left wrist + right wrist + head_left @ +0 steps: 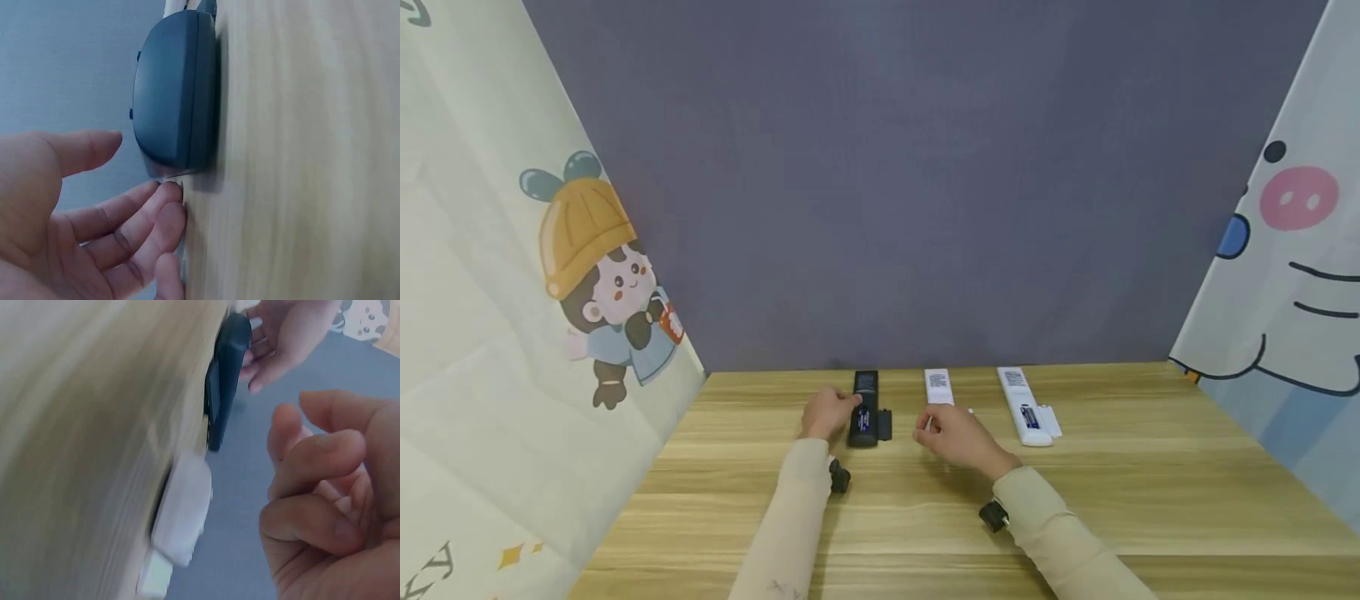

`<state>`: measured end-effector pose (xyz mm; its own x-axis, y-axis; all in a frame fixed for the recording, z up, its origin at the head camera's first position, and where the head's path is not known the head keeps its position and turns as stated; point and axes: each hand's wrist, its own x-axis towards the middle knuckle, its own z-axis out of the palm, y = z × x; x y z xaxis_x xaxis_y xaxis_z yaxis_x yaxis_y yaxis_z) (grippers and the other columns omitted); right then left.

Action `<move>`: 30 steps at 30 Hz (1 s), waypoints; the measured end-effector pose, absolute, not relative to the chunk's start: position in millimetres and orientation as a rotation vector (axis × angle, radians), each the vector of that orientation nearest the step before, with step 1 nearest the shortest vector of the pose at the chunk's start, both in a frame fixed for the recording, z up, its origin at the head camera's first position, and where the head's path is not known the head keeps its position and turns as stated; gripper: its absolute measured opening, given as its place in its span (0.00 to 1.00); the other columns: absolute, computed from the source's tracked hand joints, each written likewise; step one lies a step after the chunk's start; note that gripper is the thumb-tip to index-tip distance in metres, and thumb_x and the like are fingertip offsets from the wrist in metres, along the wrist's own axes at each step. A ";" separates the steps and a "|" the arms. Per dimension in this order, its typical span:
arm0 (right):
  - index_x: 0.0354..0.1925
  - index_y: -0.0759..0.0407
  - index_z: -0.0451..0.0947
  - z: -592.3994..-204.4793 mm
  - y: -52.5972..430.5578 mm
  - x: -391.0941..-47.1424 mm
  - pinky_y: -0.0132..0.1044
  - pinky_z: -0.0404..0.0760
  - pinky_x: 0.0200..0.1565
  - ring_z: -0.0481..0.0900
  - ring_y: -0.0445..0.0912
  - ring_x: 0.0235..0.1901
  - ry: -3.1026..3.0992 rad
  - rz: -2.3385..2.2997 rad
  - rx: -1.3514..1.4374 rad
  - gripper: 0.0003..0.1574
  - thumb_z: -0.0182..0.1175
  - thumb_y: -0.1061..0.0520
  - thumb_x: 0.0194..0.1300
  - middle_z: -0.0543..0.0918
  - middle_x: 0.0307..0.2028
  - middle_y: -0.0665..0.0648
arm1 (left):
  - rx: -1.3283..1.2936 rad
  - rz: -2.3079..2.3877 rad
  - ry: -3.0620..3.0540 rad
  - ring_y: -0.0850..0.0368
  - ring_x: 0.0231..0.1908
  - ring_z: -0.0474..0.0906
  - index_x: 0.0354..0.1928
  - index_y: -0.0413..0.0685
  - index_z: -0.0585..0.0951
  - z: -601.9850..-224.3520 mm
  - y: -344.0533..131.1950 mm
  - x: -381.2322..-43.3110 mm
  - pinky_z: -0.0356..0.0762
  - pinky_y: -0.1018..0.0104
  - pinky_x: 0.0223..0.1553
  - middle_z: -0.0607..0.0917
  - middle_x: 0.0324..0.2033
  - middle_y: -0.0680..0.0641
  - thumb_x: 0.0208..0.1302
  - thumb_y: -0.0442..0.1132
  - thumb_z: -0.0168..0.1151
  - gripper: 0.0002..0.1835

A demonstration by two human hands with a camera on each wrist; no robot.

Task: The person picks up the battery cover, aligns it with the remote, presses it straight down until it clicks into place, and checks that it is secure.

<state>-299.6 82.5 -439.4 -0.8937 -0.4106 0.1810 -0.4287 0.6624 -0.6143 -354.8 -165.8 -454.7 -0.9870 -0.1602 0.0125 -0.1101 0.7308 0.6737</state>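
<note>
Pointing lengthwise fwd, blk remote (868, 400) lies by spread L grip (828, 412); R grip (958, 435) loosely curled.

Soft light, faint shadows, right wrist view blurred

The wood-grained table (902, 517) carries, around its middle, a black remote (868, 404) at eleven o'clock, a short-looking white remote (937, 383) at twelve and a second white remote (1018, 396) at one. A black cover (885, 425) and a white cover (1050, 421) lie at the outer two's four o'clock; a mostly hidden white piece (970, 411) may be another.
</note>
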 end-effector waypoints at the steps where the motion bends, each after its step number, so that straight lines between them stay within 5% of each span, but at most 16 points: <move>1: 0.34 0.48 0.82 -440.1 78.4 -299.7 0.32 0.65 0.20 0.65 0.38 0.15 -2.845 1.055 0.713 0.06 0.64 0.52 0.70 0.73 0.16 0.45 | 0.242 -1.109 -2.857 0.48 0.40 0.83 0.46 0.44 0.88 -454.4 -165.3 -355.9 0.79 0.54 0.40 0.90 0.44 0.43 0.69 0.54 0.64 0.20; 8: 0.34 0.53 0.81 -441.0 51.8 -304.8 0.33 0.66 0.19 0.67 0.39 0.14 -2.819 1.084 0.659 0.04 0.65 0.56 0.67 0.73 0.15 0.46 | 0.388 -1.177 -2.840 0.57 0.19 0.70 0.23 0.48 0.83 -452.3 -160.5 -364.0 0.63 0.64 0.22 0.79 0.17 0.51 0.67 0.57 0.64 0.22; 11: 0.37 0.57 0.81 -441.3 41.5 -309.2 0.33 0.67 0.19 0.68 0.39 0.14 -2.821 1.112 0.602 0.04 0.65 0.58 0.65 0.74 0.16 0.47 | 0.446 -1.186 -2.845 0.57 0.16 0.65 0.18 0.50 0.77 -452.8 -157.4 -367.8 0.60 0.64 0.19 0.73 0.14 0.53 0.66 0.60 0.65 0.26; 16: 0.46 0.65 0.80 -443.8 25.6 -317.5 0.35 0.71 0.22 0.71 0.41 0.17 -2.864 1.105 0.516 0.13 0.66 0.59 0.65 0.79 0.20 0.52 | 0.528 -1.167 -2.810 0.55 0.21 0.72 0.27 0.46 0.82 -453.6 -152.6 -370.5 0.64 0.62 0.21 0.78 0.20 0.50 0.61 0.63 0.68 0.26; 23: 0.55 0.67 0.78 -448.8 10.6 -323.9 0.48 0.84 0.42 0.84 0.52 0.36 -2.952 0.951 0.365 0.23 0.68 0.59 0.65 0.87 0.43 0.64 | 0.537 -1.082 -2.875 0.51 0.27 0.81 0.42 0.43 0.87 -450.4 -144.3 -372.2 0.74 0.59 0.24 0.88 0.33 0.43 0.60 0.66 0.67 0.31; 30: 0.55 0.70 0.78 -451.4 0.5 -328.9 0.50 0.86 0.46 0.86 0.59 0.44 -2.960 0.832 0.402 0.23 0.68 0.60 0.65 0.87 0.45 0.68 | 0.654 -0.991 -2.899 0.46 0.34 0.81 0.46 0.45 0.87 -447.2 -135.3 -377.3 0.78 0.45 0.35 0.88 0.39 0.40 0.57 0.68 0.68 0.32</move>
